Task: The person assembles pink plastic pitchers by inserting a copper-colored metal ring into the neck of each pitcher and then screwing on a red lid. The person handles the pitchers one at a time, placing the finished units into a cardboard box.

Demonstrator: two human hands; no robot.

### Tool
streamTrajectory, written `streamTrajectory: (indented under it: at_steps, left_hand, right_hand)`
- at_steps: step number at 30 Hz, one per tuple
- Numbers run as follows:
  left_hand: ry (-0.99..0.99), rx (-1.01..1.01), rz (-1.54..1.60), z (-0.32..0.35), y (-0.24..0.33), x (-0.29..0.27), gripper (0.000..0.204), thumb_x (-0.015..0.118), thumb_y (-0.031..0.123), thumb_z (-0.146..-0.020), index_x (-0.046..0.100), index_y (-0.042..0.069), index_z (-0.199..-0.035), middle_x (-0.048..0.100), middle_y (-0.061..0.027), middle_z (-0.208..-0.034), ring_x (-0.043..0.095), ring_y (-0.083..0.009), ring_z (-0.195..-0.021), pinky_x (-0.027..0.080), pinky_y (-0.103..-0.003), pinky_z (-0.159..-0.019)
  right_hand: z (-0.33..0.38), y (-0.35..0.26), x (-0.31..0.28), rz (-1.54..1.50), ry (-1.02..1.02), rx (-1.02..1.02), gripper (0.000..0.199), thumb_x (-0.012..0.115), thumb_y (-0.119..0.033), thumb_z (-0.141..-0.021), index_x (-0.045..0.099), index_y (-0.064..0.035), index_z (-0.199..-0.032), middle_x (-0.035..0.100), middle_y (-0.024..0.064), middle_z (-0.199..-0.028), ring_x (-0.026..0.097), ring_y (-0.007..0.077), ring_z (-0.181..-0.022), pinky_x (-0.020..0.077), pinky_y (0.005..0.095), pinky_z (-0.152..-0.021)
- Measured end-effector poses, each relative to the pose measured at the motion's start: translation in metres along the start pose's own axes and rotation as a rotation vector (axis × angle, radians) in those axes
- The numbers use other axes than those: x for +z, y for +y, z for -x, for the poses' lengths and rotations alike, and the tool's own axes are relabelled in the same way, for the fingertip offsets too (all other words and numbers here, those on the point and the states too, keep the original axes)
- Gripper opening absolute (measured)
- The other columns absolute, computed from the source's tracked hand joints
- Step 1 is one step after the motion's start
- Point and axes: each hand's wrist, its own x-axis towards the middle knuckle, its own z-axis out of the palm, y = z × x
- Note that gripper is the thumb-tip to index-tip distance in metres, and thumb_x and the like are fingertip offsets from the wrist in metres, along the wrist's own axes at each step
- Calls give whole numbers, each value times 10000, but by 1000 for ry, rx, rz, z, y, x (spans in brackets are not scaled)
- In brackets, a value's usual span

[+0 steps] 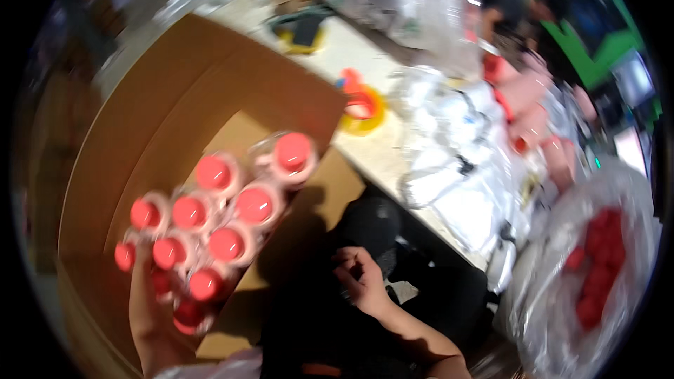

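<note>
A large cardboard box stands open on my left, holding several pink bottles with round red caps, upright in rows. Some look wrapped in clear plastic. My left hand reaches down into the box at the left side of the group, between the capped bottles. Its fingers are hidden among them and blurred, so I cannot make out whether it grips one. Over my dark-clothed lap, just right of the box, is my right hand. Its fingers are loosely bent, apart from the thumb, and nothing shows in them.
A pale table runs beyond the box, with tape rolls and clear plastic bags on it. More pink bottles lie at its far right. A clear bag of red caps stands at right. Another person is at upper right.
</note>
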Motion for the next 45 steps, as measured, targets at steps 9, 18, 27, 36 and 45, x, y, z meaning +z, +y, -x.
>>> streamTrajectory:
  at_steps: [9,18,27,36,45]
  left_hand:
    - [312,1088,223,286,444,43,426,559,112,-961,466,-24,-1353,512,-177,-1325,499,-309,-1249,388,-424,-1072]
    - [-636,1353,785,513,889,419,570,750,70,-809,455,-15,-1290,584,-153,-1222,588,-247,-1114,468,-388,-1008]
    - [185,2147,104,624,901,519,678,796,188,-748,492,86,-1345,490,-188,-1279,503,-398,-1160,448,-476,-956]
    - [22,2381,805,656,894,277,628,790,61,-728,526,56,-1298,543,-172,-1269,550,-350,-1176,474,-422,-968]
    - [-973,1565,454,573,656,196,688,740,134,-849,408,8,-1438,550,-147,-1355,554,-256,-1227,428,-376,-1066]
  right_hand:
    - [-20,18,-165,-46,503,-104,283,631,-10,-949,587,-19,-1227,645,35,-1011,541,70,-820,471,232,-760]
    - [-13,31,-223,-136,664,-68,293,655,-12,-911,601,-40,-1198,684,59,-1052,667,136,-889,552,295,-780]
    - [10,26,-224,-230,609,-165,204,710,-140,-923,649,-54,-1097,700,135,-1036,687,301,-894,551,410,-759]
    - [9,21,-266,-8,1261,-705,202,643,-51,-918,558,41,-1077,620,198,-1086,622,259,-962,502,376,-866]
    - [139,31,-194,-525,497,-447,1016,778,-306,-875,110,-10,-1581,307,183,-1538,432,264,-1357,371,361,-1120]
